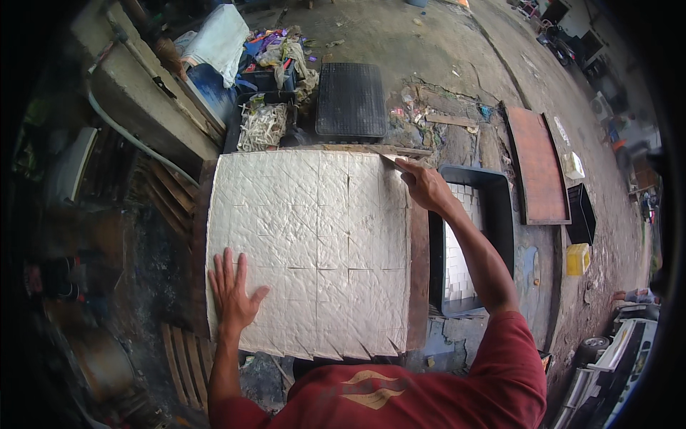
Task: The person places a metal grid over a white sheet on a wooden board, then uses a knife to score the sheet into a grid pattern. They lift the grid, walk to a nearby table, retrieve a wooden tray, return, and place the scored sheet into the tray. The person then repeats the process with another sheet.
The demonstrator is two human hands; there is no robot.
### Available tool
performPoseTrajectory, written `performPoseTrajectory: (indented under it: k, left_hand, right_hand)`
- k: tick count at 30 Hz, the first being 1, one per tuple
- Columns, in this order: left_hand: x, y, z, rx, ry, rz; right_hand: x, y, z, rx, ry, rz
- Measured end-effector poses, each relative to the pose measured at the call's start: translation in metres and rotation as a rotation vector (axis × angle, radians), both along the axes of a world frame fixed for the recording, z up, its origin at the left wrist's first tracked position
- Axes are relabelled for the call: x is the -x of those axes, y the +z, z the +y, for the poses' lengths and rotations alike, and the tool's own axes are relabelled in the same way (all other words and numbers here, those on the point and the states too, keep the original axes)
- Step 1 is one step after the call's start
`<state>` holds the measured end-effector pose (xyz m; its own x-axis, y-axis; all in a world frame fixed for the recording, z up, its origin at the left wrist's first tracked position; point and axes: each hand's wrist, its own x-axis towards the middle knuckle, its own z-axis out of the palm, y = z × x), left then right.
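A large white slab (286, 222) with a wrinkled surface lies on a brown board (419, 286) in front of me. Straight cut lines run across it both ways, and its near edge is split into pointed flaps. My left hand (234, 292) rests flat on the slab's left side, fingers spread. At the far right corner, my right hand (426, 184) is closed around what looks like a knife (388, 161); only a thin dark blade shows, at the slab's far edge. The handle is hidden in the fingers.
Right of the board stands a black tub (507, 243) holding white square pieces (459, 264). Beyond the slab are a black crate (350, 100) and a bin of white scraps (264, 125). A reddish panel (536, 164) and a yellow container (577, 259) lie farther right.
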<state>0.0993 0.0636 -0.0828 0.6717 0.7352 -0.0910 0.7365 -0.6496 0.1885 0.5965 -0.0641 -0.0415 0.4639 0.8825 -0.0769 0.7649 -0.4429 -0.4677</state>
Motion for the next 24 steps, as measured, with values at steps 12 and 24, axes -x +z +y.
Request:
performPoseTrajectory:
  k: [12,24]
  left_hand:
    - [0.006,-0.005,-0.005,-0.043,0.016,-0.042]
    - [-0.26,0.024,-0.04,0.09,-0.446,-0.239]
  right_hand:
    - [-0.027,0.059,-0.096,0.211,0.072,-0.02]
    - [0.119,-0.093,-0.095,-0.806,-0.806,0.439]
